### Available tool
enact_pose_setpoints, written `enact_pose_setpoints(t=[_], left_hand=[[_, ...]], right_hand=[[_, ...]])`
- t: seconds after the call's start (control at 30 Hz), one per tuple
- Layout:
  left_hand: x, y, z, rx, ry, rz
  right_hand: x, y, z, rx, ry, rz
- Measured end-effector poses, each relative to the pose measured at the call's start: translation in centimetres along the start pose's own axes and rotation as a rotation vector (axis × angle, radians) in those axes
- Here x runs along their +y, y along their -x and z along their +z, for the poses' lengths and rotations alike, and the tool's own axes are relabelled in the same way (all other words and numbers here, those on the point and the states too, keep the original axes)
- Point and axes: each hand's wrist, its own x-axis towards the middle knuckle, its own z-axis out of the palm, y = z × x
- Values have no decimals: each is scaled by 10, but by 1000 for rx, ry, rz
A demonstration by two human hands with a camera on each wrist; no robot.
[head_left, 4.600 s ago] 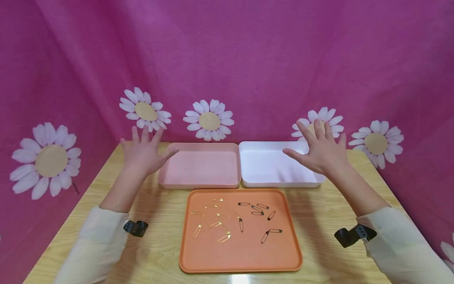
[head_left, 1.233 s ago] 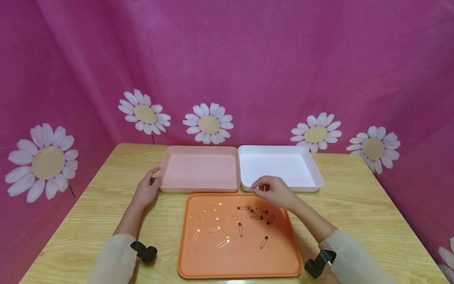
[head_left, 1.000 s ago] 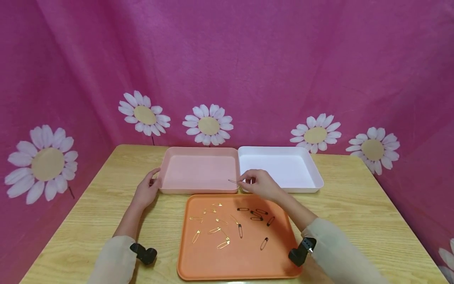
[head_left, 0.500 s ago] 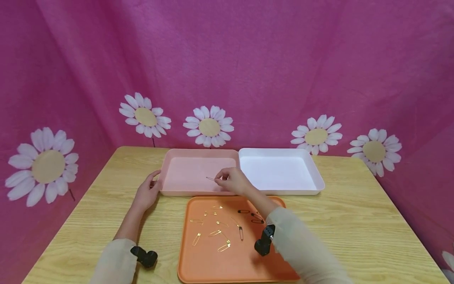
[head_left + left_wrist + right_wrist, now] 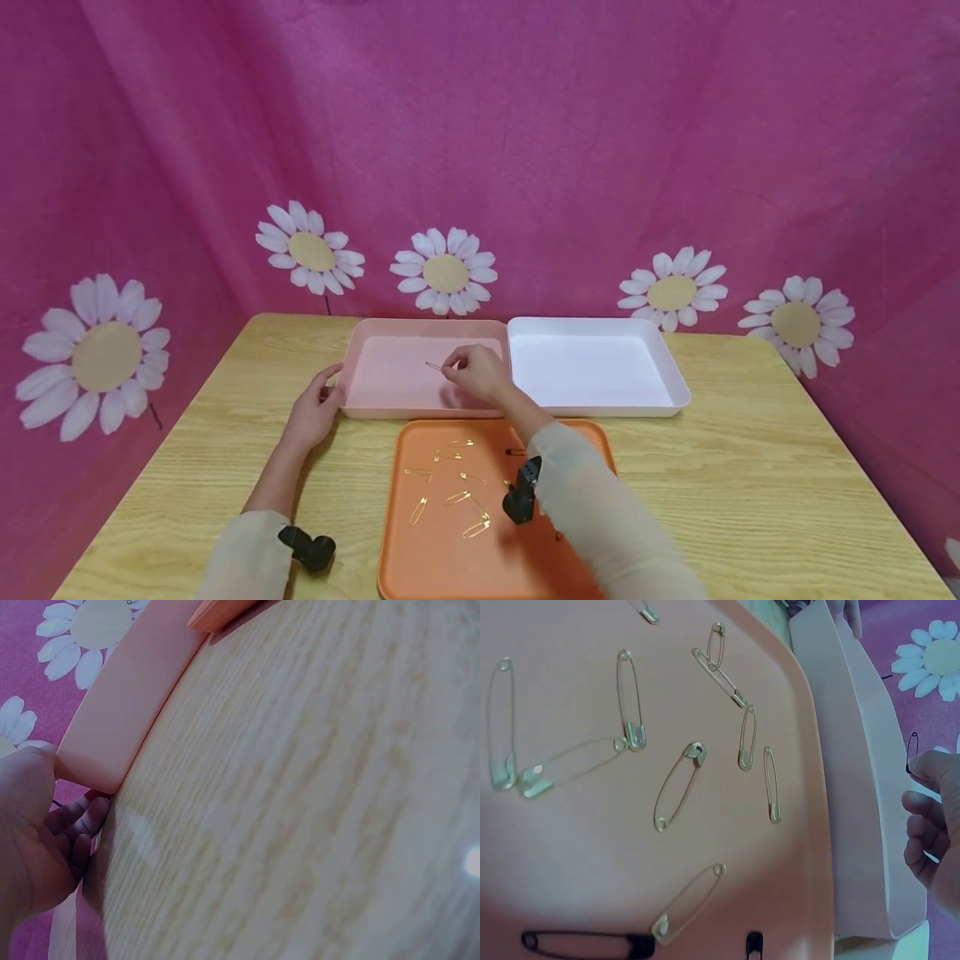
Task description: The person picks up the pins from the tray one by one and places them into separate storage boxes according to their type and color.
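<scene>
Between thumb and fingertips my right hand [image 5: 476,372] pinches a black safety pin [image 5: 908,768], held above the inside of the pink tray [image 5: 390,362]. At that tray's near left corner, my left hand [image 5: 311,414] holds the wall, its thumb near the rim and fingers curled against the outside. In front lies the orange tray [image 5: 442,571]. Several gold safety pins [image 5: 423,501] are spread over its left half, seen close up in the right wrist view. A few black safety pins [image 5: 641,949] show beside them; my right forearm hides others in the head view.
A white tray [image 5: 592,371] stands right of the pink one, their ends side by side. All the trays are on a wooden table [image 5: 750,483]. Behind it hangs a magenta cloth [image 5: 555,158] with printed daisies.
Both hands came down from raised and spread. The right took a black safety pin off the orange tray and carried it leftward over the pink tray; the left settled on that tray's end.
</scene>
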Motion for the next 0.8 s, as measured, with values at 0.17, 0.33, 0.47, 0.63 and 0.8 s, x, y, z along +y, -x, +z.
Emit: enact_pose_setpoints(t=[0.17, 0.33, 0.47, 0.63, 0.8], left_hand=[[-1, -2, 1, 1, 2, 1], [0, 0, 0, 1, 8, -17], [0, 1, 0, -2, 2, -18], [-1, -1, 2, 6, 11, -8], [0, -1, 0, 0, 3, -9]], right_hand=[[-2, -4, 4, -5, 41, 45], [1, -5, 10, -3, 54, 89], [1, -5, 13, -9, 42, 100], [0, -5, 15, -24, 68, 92], [1, -3, 10, -30, 92, 69]])
